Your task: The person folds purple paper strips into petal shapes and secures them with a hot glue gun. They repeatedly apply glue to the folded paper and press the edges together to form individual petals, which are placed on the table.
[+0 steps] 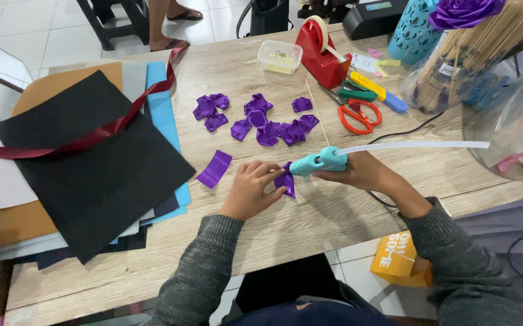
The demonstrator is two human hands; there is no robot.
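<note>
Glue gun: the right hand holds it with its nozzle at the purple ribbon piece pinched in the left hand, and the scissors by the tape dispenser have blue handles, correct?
Not quite. The scissors have red-orange handles, not blue, as the head view shows. The rest stands: the right hand holds the glue gun with its nozzle at the purple ribbon piece pinched in the left hand, and the scissors lie by the tape dispenser.

Both forearms, in grey knit sleeves, reach forward from the bottom of the head view and angle toward each other. The left hand [250, 188] lies palm down, fingers [269, 175] curled and pinching at their tips. The right hand [363, 172] is closed in a fist-like grip, knuckles up, wrist bent inward toward the left.
</note>
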